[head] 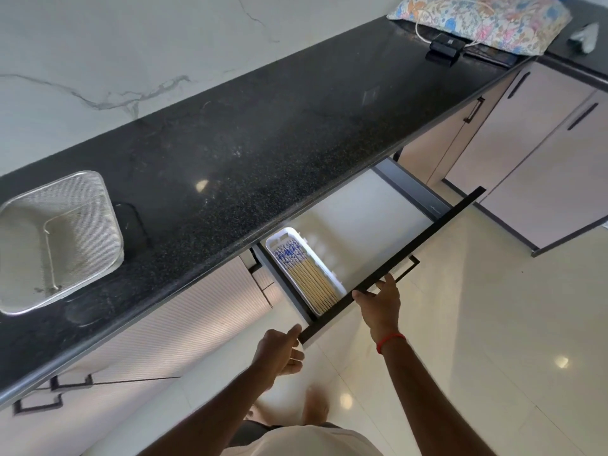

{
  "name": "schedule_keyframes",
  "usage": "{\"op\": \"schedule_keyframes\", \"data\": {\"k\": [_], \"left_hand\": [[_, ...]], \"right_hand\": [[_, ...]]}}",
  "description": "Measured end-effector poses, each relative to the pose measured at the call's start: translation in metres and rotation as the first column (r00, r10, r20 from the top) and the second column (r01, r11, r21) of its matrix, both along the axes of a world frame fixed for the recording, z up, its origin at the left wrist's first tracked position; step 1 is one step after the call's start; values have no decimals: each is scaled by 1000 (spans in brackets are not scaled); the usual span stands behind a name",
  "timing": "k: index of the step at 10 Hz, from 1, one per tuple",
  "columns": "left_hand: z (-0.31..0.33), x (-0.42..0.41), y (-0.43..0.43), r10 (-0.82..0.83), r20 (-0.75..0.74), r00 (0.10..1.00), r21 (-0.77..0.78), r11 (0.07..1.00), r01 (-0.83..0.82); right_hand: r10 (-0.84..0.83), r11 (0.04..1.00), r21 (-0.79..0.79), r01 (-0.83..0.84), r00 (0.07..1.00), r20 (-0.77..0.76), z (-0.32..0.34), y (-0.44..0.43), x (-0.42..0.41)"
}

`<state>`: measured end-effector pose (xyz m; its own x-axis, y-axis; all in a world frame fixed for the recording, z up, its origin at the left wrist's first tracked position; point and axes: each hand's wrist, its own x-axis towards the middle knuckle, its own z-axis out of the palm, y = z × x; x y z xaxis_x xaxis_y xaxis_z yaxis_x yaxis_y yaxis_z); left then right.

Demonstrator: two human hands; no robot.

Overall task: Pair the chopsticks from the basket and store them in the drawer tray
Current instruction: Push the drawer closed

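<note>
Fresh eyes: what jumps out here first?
The open drawer under the black counter, left hand and right hand gripping the drawer front. At its left end sits a white tray full of chopsticks. The mesh basket on the counter, far left, holds none.

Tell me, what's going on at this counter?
A person stands at a kitchen counter with both hands on the drawer front of an open drawer. The left hand grips its near end, and the right hand holds its top edge. Inside the drawer, a white tray holds chopsticks lying side by side. The wire basket on the counter looks empty, so the sorting seems done.
</note>
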<state>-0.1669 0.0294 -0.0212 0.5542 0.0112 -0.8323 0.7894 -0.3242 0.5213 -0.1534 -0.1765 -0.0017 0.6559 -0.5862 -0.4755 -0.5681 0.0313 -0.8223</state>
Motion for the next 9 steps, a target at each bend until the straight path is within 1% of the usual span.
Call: {"op": "schedule_keyframes", "data": {"k": [1, 2, 3, 4, 5, 6, 7, 9], "left_hand": [[11, 15, 12, 130, -33, 991, -155, 979, -134], [22, 26, 20, 146, 15, 989, -174, 974, -142], [37, 37, 26, 161, 76, 984, -186, 972, -144], [56, 52, 34, 253, 177, 951, -215, 953, -214], [62, 59, 42, 287, 243, 927, -208, 948, -240], [70, 62, 54, 282, 299, 912, -189, 954, -233], [73, 62, 60, 271, 318, 908, -190, 957, -219], [84, 55, 75, 226, 392, 892, -189, 968, -162]], "right_hand": [[107, 994, 32, -107, 994, -7, 2, 13, 33], [201, 971, 133, -199, 980, 3, 4, 17, 55], [308, 921, 241, -306, 951, 32, 11, 22, 71], [445, 864, 232, -448, 893, 67, 24, 31, 87], [495, 843, 190, -503, 864, 91, 26, 39, 93], [520, 835, 152, -530, 848, 98, 25, 49, 97], [533, 829, 136, -542, 841, 97, 25, 55, 101], [616, 782, 23, -623, 778, 122, 38, 72, 105]]}}
